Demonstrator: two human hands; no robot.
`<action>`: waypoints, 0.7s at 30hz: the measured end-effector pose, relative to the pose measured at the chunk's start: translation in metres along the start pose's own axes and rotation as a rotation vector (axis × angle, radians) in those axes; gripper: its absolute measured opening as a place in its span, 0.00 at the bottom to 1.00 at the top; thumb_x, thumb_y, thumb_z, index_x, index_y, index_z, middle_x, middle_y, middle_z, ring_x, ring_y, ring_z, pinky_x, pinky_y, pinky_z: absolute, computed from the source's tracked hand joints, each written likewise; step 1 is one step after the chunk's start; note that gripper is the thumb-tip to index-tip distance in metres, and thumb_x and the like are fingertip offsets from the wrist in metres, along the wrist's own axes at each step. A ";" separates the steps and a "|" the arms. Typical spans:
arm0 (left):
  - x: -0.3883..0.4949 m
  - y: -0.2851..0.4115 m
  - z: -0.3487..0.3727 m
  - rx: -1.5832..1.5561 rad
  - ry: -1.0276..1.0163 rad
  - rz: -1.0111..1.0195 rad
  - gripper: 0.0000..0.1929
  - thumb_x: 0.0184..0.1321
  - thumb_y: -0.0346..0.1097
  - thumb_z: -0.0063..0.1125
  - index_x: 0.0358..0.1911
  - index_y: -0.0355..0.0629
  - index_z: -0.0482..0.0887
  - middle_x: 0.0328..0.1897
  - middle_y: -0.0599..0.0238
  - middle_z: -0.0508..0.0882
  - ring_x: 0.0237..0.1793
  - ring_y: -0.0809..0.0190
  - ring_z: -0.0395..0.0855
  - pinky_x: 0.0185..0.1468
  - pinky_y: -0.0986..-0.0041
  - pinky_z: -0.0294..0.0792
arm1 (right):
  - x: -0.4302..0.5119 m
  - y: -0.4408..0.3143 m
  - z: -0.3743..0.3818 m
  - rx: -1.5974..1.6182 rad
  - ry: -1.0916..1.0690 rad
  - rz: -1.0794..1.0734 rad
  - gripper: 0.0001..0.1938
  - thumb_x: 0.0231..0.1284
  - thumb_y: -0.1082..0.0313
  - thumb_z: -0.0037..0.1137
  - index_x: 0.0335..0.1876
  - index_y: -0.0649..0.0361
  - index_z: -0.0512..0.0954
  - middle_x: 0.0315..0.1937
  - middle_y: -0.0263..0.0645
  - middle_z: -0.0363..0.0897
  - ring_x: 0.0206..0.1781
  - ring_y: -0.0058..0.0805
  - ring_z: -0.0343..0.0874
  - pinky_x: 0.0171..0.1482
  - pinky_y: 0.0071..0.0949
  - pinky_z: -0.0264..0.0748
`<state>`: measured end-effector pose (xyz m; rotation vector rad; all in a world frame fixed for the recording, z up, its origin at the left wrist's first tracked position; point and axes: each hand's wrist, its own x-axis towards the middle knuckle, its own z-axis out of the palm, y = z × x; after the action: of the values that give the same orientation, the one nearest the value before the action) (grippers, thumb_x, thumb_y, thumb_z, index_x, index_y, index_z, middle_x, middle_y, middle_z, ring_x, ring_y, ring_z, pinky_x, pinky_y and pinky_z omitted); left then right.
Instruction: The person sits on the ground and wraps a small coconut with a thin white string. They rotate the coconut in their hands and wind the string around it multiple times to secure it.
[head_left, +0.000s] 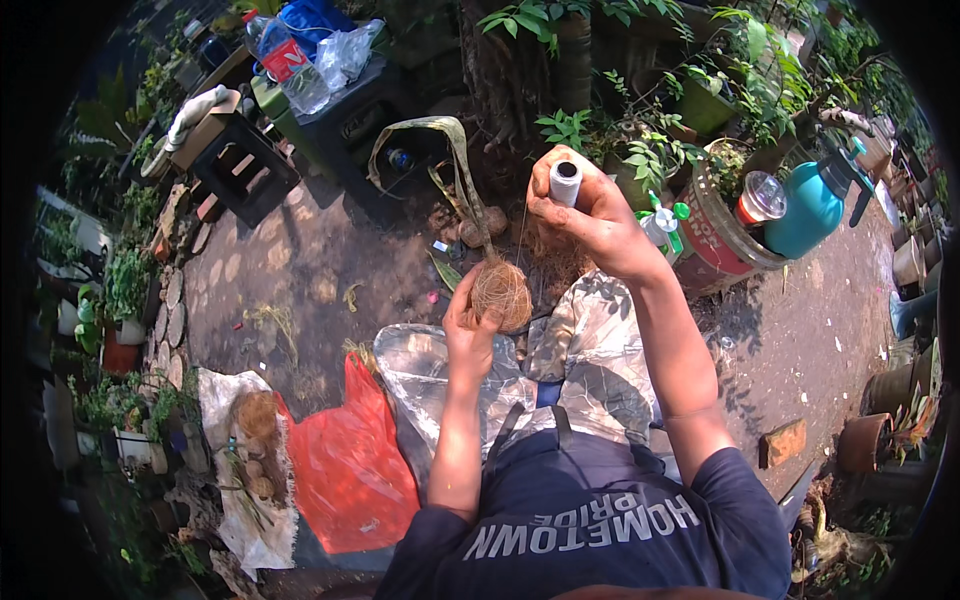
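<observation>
My left hand (466, 334) is wrapped around the lower left side of a round ball of brown coconut fibre (506, 296). Pale thread criss-crosses the ball's surface. A long mottled plant leaf (455, 146) rises from its top and bends over to the left. Higher and to the right, my right hand (600, 221) grips a spool of white thread (565, 187), its dark hollow core facing up. A thin strand (522, 231) runs between the spool and the ball. Behind the ball, other rounded brown lumps (484, 225) rest on the ground.
A red plastic bag (349, 465) and a white woven sack (277, 525) bearing fibre and small balls lie at left. At right, a large bucket (709, 255) stands beside a teal spray bottle (806, 202). A brick (784, 444) lies lower right. A plastic bottle (289, 67) tops a dark stool.
</observation>
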<state>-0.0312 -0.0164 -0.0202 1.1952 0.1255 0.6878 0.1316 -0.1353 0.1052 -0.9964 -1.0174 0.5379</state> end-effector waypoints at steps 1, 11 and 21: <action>-0.002 0.001 0.001 -0.082 -0.025 -0.023 0.40 0.59 0.45 0.73 0.68 0.28 0.67 0.64 0.52 0.80 0.60 0.60 0.81 0.65 0.68 0.73 | 0.003 0.011 -0.004 0.078 0.009 0.077 0.09 0.67 0.70 0.60 0.45 0.56 0.70 0.35 0.26 0.69 0.32 0.10 0.66 0.33 0.15 0.63; -0.015 0.019 0.006 -0.451 0.042 -0.064 0.31 0.55 0.51 0.59 0.59 0.38 0.72 0.51 0.51 0.79 0.42 0.52 0.85 0.43 0.61 0.80 | -0.027 0.103 0.025 -0.142 0.012 0.171 0.09 0.67 0.71 0.62 0.43 0.57 0.71 0.34 0.24 0.66 0.40 0.12 0.65 0.45 0.20 0.67; -0.007 0.020 0.029 -0.411 0.214 -0.046 0.29 0.60 0.49 0.59 0.60 0.41 0.73 0.57 0.52 0.79 0.60 0.52 0.80 0.71 0.59 0.69 | -0.054 0.110 0.044 -0.058 0.351 0.198 0.13 0.61 0.74 0.66 0.31 0.56 0.69 0.28 0.23 0.67 0.31 0.10 0.64 0.33 0.17 0.63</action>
<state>-0.0325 -0.0394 0.0072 0.7222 0.1805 0.7571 0.0747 -0.1059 -0.0080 -1.2029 -0.6280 0.4757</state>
